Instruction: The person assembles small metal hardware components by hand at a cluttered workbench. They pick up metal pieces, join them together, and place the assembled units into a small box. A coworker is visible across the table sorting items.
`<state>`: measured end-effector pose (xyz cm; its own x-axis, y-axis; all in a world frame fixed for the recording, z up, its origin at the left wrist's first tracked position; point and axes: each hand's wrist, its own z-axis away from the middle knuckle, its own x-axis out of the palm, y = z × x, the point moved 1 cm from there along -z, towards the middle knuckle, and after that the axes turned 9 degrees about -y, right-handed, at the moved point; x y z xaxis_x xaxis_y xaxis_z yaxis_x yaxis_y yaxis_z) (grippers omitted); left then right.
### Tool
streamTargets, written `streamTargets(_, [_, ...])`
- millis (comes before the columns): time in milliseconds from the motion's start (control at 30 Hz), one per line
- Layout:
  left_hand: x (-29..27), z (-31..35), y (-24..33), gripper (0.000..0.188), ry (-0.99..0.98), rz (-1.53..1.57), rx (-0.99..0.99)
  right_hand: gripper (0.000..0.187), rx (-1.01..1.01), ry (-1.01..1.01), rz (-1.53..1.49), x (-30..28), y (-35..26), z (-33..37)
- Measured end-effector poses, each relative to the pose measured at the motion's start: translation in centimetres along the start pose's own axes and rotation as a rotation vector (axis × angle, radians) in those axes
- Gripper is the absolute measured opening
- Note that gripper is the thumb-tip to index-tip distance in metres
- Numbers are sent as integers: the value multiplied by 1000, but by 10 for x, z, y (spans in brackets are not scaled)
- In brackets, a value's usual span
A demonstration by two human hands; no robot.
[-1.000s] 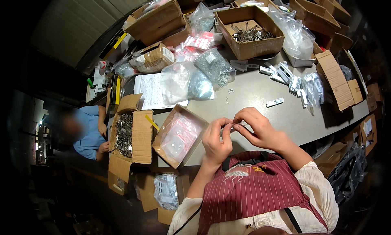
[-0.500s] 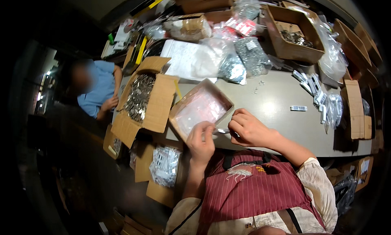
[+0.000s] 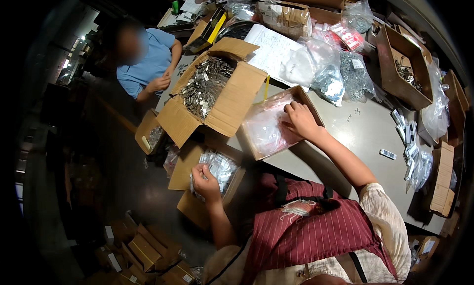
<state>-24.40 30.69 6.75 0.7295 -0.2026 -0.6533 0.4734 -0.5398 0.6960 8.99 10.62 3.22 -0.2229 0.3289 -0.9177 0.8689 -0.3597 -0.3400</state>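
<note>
My left hand point(image 3: 206, 184) is over an open carton point(image 3: 185, 171) of small clear-bagged parts point(image 3: 221, 167), its fingers curled in toward the thumb. Whatever it may hold does not show. To the right, my right hand point(image 3: 301, 120) reaches into a shallow cardboard box point(image 3: 314, 105) on the table edge. Its fingers are bent and apart, with the tips on the flat clear plastic bags point(image 3: 261, 129) lying inside. Just left of that box stands an open carton point(image 3: 242, 100) full of loose metal pieces point(image 3: 207, 85).
At the right of the table point(image 3: 340, 132) lie white-and-grey metal parts point(image 3: 407, 139) and one single part point(image 3: 387, 154). Bags of hardware point(image 3: 355, 72), a paper sheet point(image 3: 271, 50) and a deep box point(image 3: 424, 95) line the back. A person in blue point(image 3: 148, 62) works at far left.
My hands, together over the shallow box's near edge with a small item, have parted. The left went down-left to the bagged parts, the right into the shallow box. The view has shifted left.
</note>
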Motion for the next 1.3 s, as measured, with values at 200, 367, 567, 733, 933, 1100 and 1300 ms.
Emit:
streamTargets(200, [29, 4, 25, 14, -144, 209, -113, 26, -38, 33, -155, 21, 17, -20])
streamTargets(367, [69, -1, 90, 14, -356, 397, 114, 27, 240, -113, -981, -39, -5, 12])
streamTargets(567, [102, -7, 198, 55, -589, 283, 670, 29, 307, -159, -1343, -85, -3, 78])
streamTargets(733, [139, 4, 221, 56, -797, 255, 909, 30, 361, -68, -1446, -94, 11, 125])
streamTargets(933, [165, 31, 246, 55, -865, 311, 987, 30, 622, 104, -1609, -87, 24, 172])
streamTargets(1100, [186, 50, 256, 38, -886, 418, 1137, 36, 658, 41, -1608, -96, 29, 203])
streamTargets(1300, [207, 75, 266, 18, -1218, 679, 457, 32, 599, -1, -1483, -105, 42, 240])
